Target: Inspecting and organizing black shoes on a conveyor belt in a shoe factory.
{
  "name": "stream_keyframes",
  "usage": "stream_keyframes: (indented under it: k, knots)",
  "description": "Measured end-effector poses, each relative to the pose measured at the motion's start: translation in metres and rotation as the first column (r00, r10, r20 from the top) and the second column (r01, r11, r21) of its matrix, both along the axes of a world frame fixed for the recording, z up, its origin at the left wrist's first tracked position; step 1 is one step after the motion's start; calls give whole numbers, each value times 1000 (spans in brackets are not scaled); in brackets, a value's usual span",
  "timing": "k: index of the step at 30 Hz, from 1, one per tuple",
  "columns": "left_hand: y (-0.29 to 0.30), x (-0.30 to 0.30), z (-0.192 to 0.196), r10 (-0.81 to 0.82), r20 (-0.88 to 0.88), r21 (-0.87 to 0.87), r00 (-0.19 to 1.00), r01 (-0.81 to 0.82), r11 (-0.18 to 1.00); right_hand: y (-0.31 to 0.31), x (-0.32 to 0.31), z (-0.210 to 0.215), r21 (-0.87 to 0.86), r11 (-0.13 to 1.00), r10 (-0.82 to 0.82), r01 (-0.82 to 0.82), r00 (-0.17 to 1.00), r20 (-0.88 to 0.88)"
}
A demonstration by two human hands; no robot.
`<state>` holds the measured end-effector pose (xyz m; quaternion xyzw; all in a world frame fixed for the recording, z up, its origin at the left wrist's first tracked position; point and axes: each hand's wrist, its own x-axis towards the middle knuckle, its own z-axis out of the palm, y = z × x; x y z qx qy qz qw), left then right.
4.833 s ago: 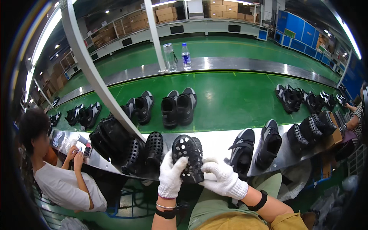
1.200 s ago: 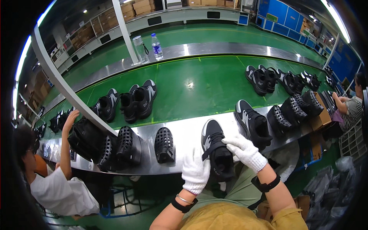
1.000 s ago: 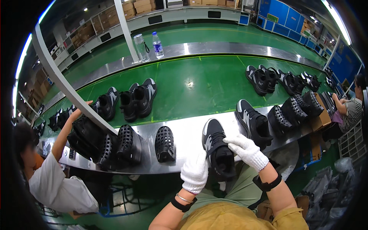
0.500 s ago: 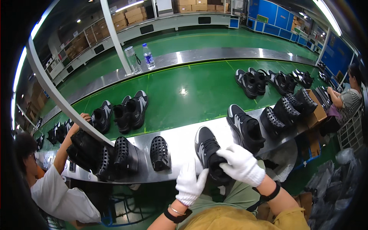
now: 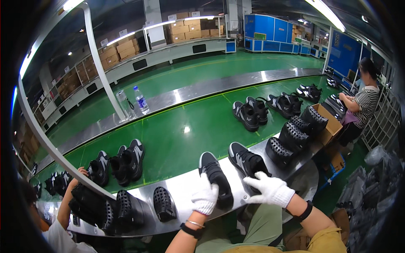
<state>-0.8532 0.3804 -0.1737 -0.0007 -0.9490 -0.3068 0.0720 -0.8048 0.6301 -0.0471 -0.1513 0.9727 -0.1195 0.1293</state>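
Note:
Two black and grey sneakers stand side by side on the metal bench in front of me, toes pointing away. My left hand (image 5: 205,195), in a white knitted glove, lies against the left side of the left sneaker (image 5: 220,185), fingers stretched along it and thumb apart. My right hand (image 5: 272,190), gloved the same way, is open with fingers spread. Its fingertips are close to the heel of the right sneaker (image 5: 248,161); whether they touch is unclear. A single black perforated shoe insert (image 5: 164,204) rests on the bench to the left.
More perforated inserts stand grouped at left (image 5: 128,207) and right (image 5: 280,152). Beyond the metal bench (image 5: 179,183), a green surface (image 5: 185,130) carries several sneaker pairs. A bottle (image 5: 141,101) stands farther off. A post (image 5: 50,145) rises at left. Co-workers sit at both sides; a carton (image 5: 331,124) is at right.
The left sneaker now stands farther onto the bench beside the other one. My right hand has left its collar and moved right, fingers opening. The whole view has shifted.

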Motion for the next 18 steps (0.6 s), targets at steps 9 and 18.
stream_keyframes:
  k: [9,18]
  knots:
    - [17,15,-14,35,-266,388,963,73,919,-56,-71,-20,179,974,150,-140,988,-41]
    - [-44,92,-49,0,-251,14,968,3,1000,-204,-212,-47,-236,962,63,-136,955,-291]
